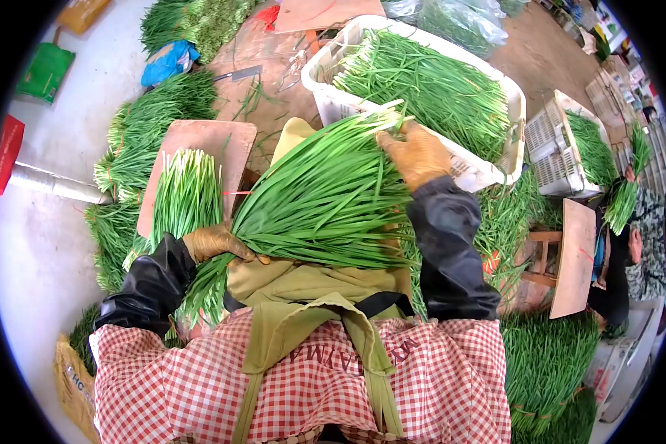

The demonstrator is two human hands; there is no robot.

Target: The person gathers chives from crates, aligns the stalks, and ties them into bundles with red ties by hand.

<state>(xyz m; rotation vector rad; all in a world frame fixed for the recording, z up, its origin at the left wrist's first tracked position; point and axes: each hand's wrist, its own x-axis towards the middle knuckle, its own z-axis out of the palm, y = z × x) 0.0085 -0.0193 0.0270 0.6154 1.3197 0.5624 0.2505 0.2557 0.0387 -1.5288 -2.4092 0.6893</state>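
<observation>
A large fanned bunch of green chives [322, 196] lies across my lap over the olive apron [311, 285]. My left hand [218, 243], in a tan glove, is closed around the bunch's lower left part. At the pale stem ends on the upper right, my right hand [416, 154], gloved too, has its fingers closed on the bunch. Left of the bunch, a smaller chive bundle [187, 189] rests on a reddish board [233, 140]. Beyond my right hand stands a white crate [514, 111] filled with chives.
Tied chive bundles [159, 111] lie along the left, near a blue bag [169, 63]. A knife [240, 73] is on the floor. Loose chives, another board [572, 259] and a second crate [551, 159] are at right, where another person [647, 237] holds chives.
</observation>
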